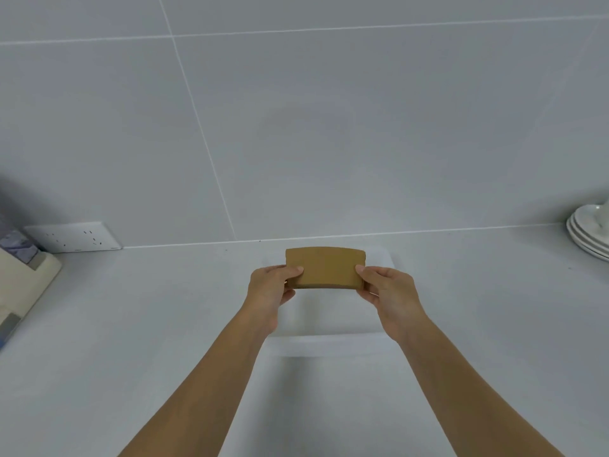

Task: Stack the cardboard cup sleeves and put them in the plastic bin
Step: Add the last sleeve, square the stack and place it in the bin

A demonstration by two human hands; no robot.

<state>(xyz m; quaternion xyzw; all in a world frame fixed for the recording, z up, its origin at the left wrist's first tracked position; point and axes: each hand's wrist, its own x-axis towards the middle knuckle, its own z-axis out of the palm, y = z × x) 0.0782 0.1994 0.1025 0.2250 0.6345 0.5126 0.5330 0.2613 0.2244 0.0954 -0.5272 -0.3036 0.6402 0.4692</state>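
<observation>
A flat stack of brown cardboard cup sleeves [325,267] is held in the air between both hands. My left hand [271,291] pinches its left end and my right hand [389,293] pinches its right end. Directly below and behind the stack stands a pale translucent plastic bin [329,339], hard to make out against the white counter; its near rim runs just under my wrists. I cannot tell how many sleeves are in the stack or whether anything lies inside the bin.
The white counter [131,324] meets a tiled wall. A wall socket [74,237] sits at the back left, next to a beige appliance [19,285] at the left edge. A stack of white plates [590,230] stands at the far right.
</observation>
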